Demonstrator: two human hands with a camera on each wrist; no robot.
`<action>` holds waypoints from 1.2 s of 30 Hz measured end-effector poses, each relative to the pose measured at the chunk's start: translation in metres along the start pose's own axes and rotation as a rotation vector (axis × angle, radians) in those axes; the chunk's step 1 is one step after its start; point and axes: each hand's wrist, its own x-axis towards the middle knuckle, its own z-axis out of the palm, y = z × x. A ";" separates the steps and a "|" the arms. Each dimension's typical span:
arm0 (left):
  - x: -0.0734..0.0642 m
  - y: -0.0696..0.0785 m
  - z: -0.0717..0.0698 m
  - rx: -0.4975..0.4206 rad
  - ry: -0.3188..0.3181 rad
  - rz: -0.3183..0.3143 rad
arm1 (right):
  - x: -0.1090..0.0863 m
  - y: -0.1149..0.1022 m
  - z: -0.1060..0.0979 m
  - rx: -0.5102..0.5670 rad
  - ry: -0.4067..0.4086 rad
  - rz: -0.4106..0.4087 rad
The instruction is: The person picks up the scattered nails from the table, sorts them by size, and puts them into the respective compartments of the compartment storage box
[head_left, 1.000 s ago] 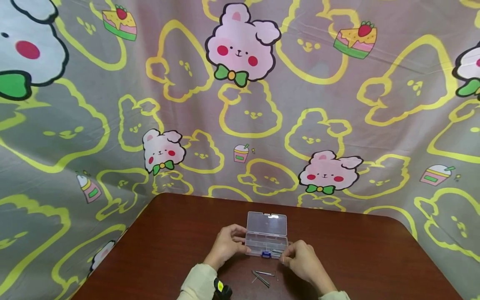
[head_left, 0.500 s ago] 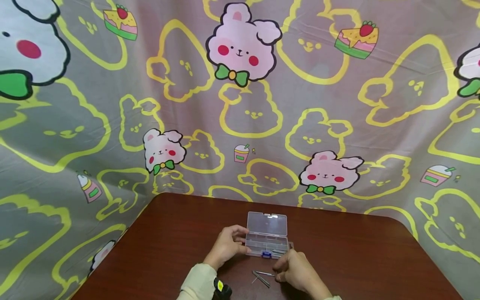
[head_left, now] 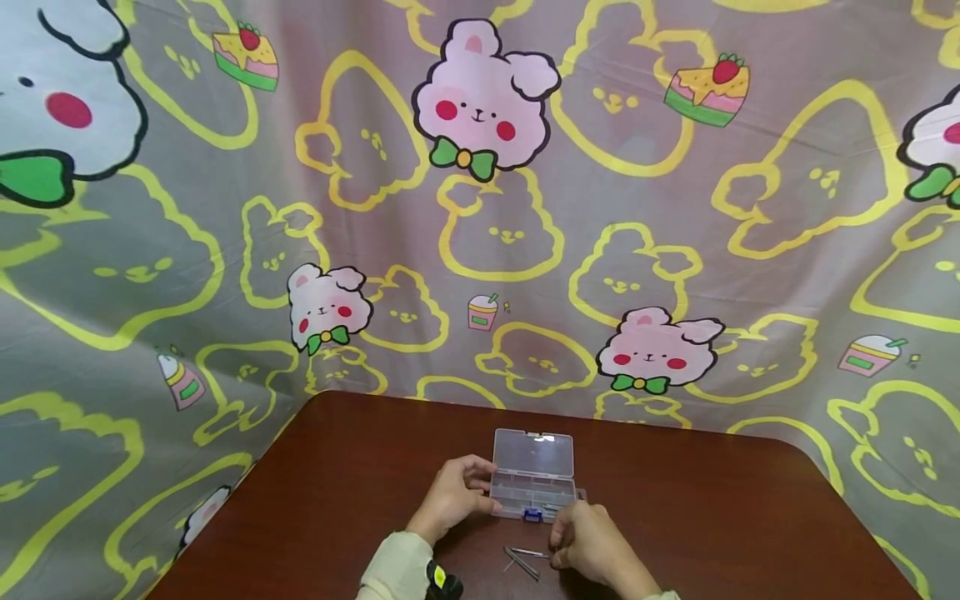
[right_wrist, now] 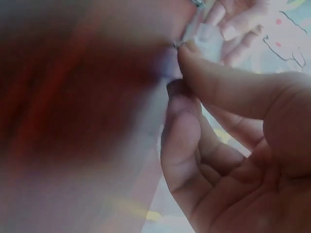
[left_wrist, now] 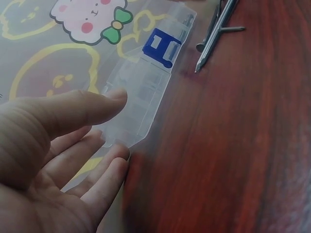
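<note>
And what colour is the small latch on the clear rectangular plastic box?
The small plastic latch is deep blue; it shows best in the left wrist view.

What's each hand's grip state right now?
Left hand: open, at the left end of the clear box.
Right hand: beside the loose nails; can't tell whether it's pinching anything.

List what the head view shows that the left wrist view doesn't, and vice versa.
Only the head view: the right hand, the left sleeve and the black device at its cuff.

Only the left wrist view: a pointed tip and a round head among the nails, details too small to tell from the head.

Both: the left hand at one end of the clear box, its blue latch, the nails, red-brown table and patterned cloth.
</note>
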 end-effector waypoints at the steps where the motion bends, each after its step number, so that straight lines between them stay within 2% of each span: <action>1: 0.000 0.000 0.000 -0.003 0.000 -0.003 | -0.001 0.000 -0.002 0.017 -0.008 0.002; 7: -0.001 0.000 0.000 -0.019 0.006 -0.012 | -0.002 0.000 -0.017 0.150 -0.060 0.065; 11: -0.002 0.000 0.000 -0.023 0.008 0.002 | -0.001 0.000 -0.022 0.209 -0.053 0.114; 24: 0.001 -0.002 0.000 -0.012 0.006 -0.011 | 0.011 -0.005 -0.019 0.246 0.047 0.149; 30: 0.001 -0.002 0.000 -0.022 0.004 -0.016 | 0.020 -0.008 -0.017 0.244 0.055 0.182; 36: 0.000 -0.003 0.000 -0.023 0.005 -0.007 | 0.029 -0.011 -0.014 0.222 0.057 0.179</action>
